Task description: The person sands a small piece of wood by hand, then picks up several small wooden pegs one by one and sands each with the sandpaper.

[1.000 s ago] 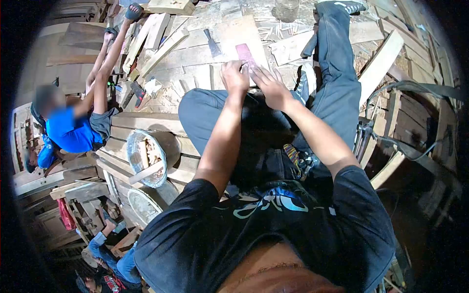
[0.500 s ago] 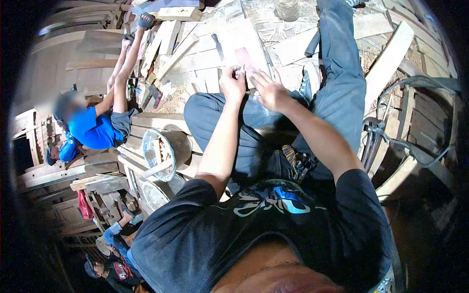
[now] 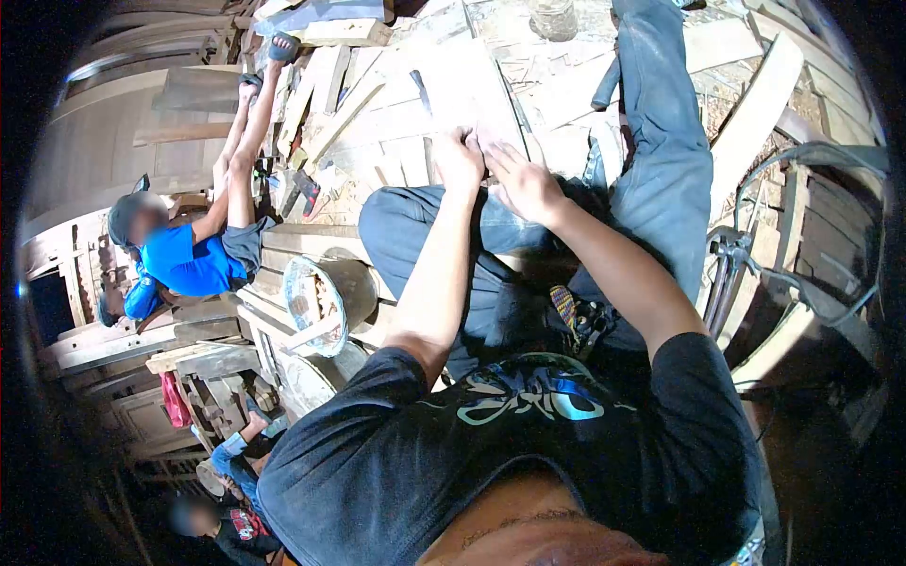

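A pale flat board (image 3: pixel 462 61), washed out by bright light, lies beyond my folded leg. At its near end my left hand (image 3: pixel 460 162) is closed, fingers curled; whatever they may hold is lost in glare. Close beside it, my right hand (image 3: pixel 527 187) stretches its fingers toward the board, palm down, the fingertips almost meeting my left hand. A dark narrow tool (image 3: pixel 420 90) lies left of the board. Nothing shows in the right fingers.
A bucket (image 3: pixel 344 297) with wood pieces stands at my left. A person in a blue shirt (image 3: pixel 193 259) sits beyond it; another person (image 3: pixel 241 533) is lower left. Planks (image 3: pixel 760 104) and a dark cable (image 3: pixel 802 156) lie at right. Wood scraps cover the floor.
My left hand has moved slightly right, nearer my right hand. A pink patch visible on the board before is now lost in the glare. The view has shifted slightly.
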`<state>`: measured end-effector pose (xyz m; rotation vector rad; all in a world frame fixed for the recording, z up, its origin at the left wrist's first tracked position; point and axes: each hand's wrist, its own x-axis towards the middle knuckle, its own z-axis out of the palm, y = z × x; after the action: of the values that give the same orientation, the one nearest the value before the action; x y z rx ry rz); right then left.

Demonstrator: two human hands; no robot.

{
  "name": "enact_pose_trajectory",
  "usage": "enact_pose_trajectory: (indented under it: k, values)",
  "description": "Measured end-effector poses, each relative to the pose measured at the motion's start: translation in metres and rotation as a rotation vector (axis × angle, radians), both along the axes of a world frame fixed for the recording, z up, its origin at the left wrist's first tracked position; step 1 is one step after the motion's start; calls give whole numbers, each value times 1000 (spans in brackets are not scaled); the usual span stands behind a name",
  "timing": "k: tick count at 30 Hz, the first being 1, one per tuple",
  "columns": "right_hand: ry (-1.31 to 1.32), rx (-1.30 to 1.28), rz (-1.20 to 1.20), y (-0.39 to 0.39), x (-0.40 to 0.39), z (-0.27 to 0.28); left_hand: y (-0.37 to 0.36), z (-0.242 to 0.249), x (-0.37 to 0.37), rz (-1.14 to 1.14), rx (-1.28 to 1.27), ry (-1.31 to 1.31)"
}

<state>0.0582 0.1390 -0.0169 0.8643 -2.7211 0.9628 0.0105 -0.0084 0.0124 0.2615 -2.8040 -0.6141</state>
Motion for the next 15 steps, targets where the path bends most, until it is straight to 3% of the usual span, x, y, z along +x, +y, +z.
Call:
enact_pose_trajectory:
  k: [7, 10, 15]
  values:
    - [12, 30, 6, -1, -3, 2, 13, 6, -37, 68, -11, -9]
    - [7, 40, -25, -6, -3, -1, 14, 16, -44, -7, 142, -6]
    - [33, 12, -25, -6, -5, -4, 8, 12, -6, 43, 50, -56]
